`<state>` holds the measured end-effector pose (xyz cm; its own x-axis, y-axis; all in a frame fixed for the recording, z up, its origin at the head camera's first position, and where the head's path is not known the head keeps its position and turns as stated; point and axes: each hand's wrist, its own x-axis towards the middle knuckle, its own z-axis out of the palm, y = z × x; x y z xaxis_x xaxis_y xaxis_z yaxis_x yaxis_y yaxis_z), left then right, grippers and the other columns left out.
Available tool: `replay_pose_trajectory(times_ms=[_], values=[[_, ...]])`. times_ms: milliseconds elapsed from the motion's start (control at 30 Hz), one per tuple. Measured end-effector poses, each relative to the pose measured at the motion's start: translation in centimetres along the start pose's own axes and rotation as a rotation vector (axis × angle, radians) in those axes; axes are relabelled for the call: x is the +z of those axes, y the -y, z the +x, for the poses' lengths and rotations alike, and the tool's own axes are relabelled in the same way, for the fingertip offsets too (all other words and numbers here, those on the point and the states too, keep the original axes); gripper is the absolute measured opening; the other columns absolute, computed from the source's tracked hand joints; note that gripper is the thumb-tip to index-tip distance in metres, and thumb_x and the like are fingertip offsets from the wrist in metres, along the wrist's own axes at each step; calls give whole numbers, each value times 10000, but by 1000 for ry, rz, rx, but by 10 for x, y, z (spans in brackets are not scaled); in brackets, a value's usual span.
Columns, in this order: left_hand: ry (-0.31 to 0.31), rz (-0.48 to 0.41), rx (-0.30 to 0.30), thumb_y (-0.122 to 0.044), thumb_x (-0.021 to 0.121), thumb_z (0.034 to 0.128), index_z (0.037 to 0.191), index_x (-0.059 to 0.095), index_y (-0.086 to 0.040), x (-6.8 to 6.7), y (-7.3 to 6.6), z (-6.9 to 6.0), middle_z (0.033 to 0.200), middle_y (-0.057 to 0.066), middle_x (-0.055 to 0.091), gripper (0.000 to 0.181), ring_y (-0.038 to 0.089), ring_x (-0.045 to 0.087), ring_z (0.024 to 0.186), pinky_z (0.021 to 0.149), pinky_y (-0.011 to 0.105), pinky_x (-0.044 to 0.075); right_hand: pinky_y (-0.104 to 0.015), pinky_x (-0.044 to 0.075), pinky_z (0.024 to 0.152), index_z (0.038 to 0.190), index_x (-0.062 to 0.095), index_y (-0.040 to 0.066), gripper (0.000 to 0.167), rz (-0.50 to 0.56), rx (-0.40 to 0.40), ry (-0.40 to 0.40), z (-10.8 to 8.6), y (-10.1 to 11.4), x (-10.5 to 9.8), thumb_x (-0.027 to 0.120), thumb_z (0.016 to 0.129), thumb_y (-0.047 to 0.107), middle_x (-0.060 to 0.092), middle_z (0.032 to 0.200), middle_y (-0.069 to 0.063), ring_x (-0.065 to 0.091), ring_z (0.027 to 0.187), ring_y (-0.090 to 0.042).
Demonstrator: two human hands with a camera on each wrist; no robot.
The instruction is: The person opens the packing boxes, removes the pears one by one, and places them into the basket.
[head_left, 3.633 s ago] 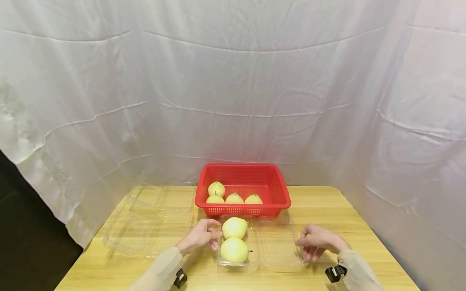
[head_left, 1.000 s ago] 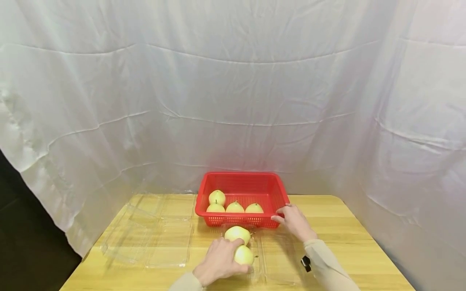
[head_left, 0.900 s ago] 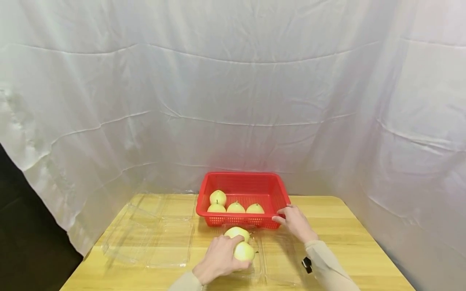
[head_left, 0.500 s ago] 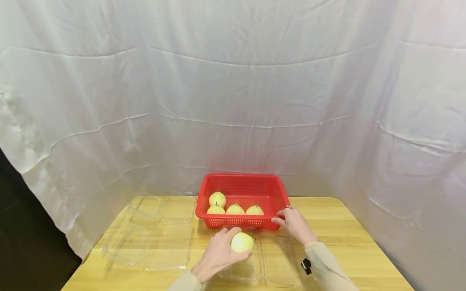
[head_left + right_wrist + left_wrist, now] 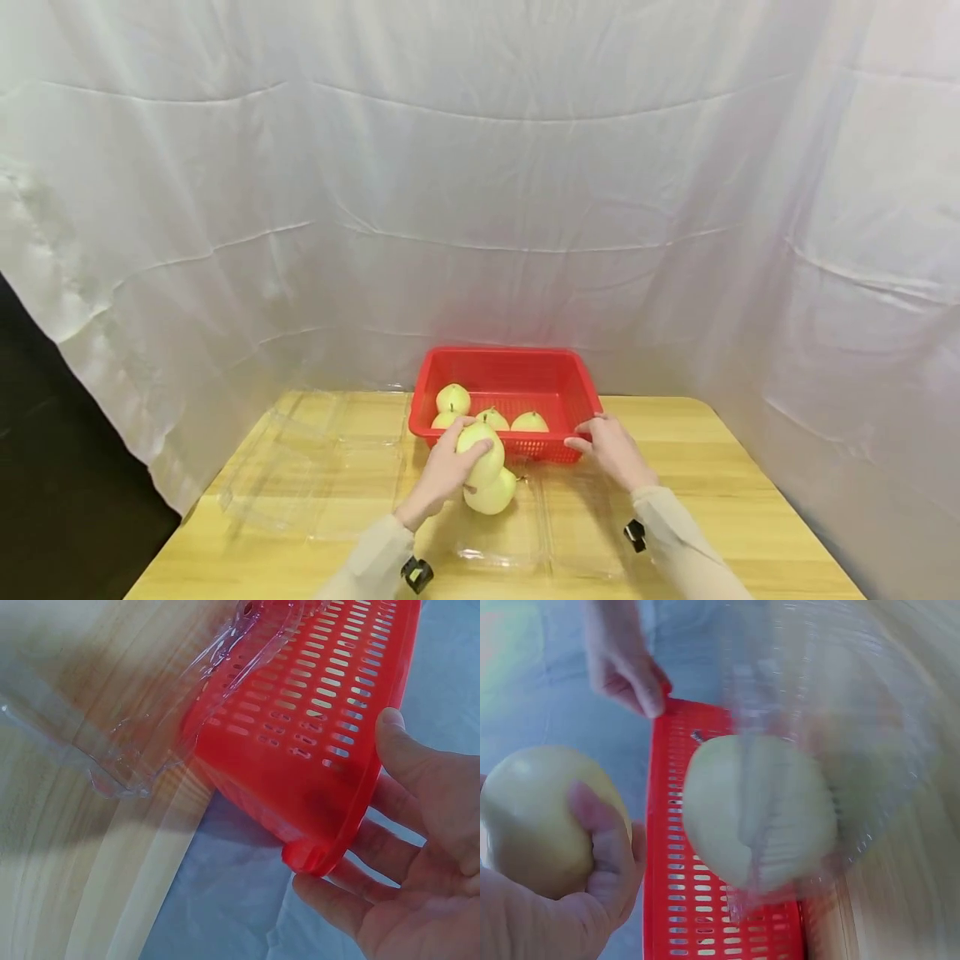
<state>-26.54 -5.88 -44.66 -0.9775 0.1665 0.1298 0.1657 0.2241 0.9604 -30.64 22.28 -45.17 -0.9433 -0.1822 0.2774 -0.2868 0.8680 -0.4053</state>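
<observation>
My left hand [image 5: 441,475] grips a yellow-green pear [image 5: 486,448], thumb curled over it, raised in front of the red basket [image 5: 512,356]. Its bare stem points up in the head view. Behind and below it, another pear [image 5: 492,495] lies in an open clear plastic clamshell [image 5: 501,557]. The left wrist view shows the gripped pear [image 5: 536,817] apart from the pear in the clamshell [image 5: 757,810]. With thumb and fingers on either side of the rim, my right hand [image 5: 442,825] holds the basket's near right corner. Several pears [image 5: 529,422] sit inside the basket.
More open clear clamshells [image 5: 356,500] stand at the left of the wooden table [image 5: 697,475]. The near clamshell's open lid [image 5: 585,525] lies on the right, under my right forearm. A pale cloth [image 5: 480,208] hangs behind the table and along its sides.
My right hand has gone from the clamshell lid to the basket corner and stayed there. My left hand has taken a pear from the clamshell and lifted it towards the basket.
</observation>
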Motion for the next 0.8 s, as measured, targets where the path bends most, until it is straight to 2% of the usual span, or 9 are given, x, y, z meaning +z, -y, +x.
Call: replay_pose_trajectory(times_ms=[100, 267, 367, 500, 567, 633, 667, 733, 800], values=[[18, -169, -66, -347, 629, 931, 1318, 469, -104, -3, -1, 6, 1179, 206, 554, 484, 220, 647, 813, 562, 430, 575, -467, 477, 813, 772, 748, 108, 145, 1, -2, -10, -1, -1, 0, 765, 839, 236, 638, 721, 16, 542, 872, -265], [-3, -321, -170, -440, 568, 947, 1285, 456, -95, -12, -5, 15, 1185, 187, 551, 495, 239, 642, 873, 693, 493, 571, -467, 476, 824, 782, 746, 102, 163, -6, -6, -8, -3, 0, 0, 763, 839, 254, 637, 740, 11, 548, 878, -269], [11, -473, -234, -451, 559, 942, 1251, 464, -127, -18, -7, 21, 1161, 137, 546, 458, 235, 626, 880, 717, 439, 550, -473, 472, 830, 793, 747, 93, 163, 1, -23, -7, -2, 2, -1, 753, 853, 245, 647, 753, 0, 554, 877, -274], [87, -729, -297, -379, 543, 938, 1287, 434, -173, -26, -8, 30, 1176, 109, 507, 420, 225, 608, 902, 688, 307, 521, -490, 468, 863, 809, 755, 86, 156, 6, -32, -11, -1, 4, -2, 742, 865, 230, 676, 771, -9, 573, 897, -290], [111, -791, -302, -325, 530, 936, 1322, 408, -174, -29, -8, 34, 1224, 121, 477, 432, 232, 595, 937, 696, 287, 510, -490, 465, 876, 810, 755, 84, 162, 3, -28, -5, -1, 5, -3, 740, 867, 235, 676, 761, -8, 573, 906, -299], [95, -772, -283, -283, 538, 926, 1325, 396, -167, -32, -8, 39, 1266, 135, 457, 439, 242, 596, 961, 723, 308, 520, -493, 462, 883, 812, 753, 87, 168, 3, -22, 5, -1, 6, -3, 737, 871, 244, 675, 755, -4, 568, 924, -306], [76, -728, -260, -281, 551, 927, 1320, 395, -156, -32, -8, 42, 1281, 142, 458, 441, 242, 600, 965, 736, 325, 523, -495, 461, 882, 808, 751, 89, 169, 3, -22, 9, -1, 7, -3, 735, 872, 245, 674, 749, -2, 565, 928, -308], [6, -582, -206, -315, 596, 922, 1313, 406, -135, -33, -9, 48, 1269, 148, 489, 470, 221, 612, 938, 747, 349, 526, -496, 461, 878, 802, 747, 91, 170, 6, -19, 12, -1, 7, -2, 734, 872, 246, 670, 740, 1, 560, 930, -312], [-73, -419, -163, -349, 636, 914, 1307, 411, -114, -34, -14, 52, 1236, 143, 518, 511, 184, 614, 879, 749, 368, 522, -499, 460, 879, 791, 743, 95, 169, 10, -17, 10, -2, 7, -2, 734, 872, 243, 665, 733, 2, 557, 936, -319]])
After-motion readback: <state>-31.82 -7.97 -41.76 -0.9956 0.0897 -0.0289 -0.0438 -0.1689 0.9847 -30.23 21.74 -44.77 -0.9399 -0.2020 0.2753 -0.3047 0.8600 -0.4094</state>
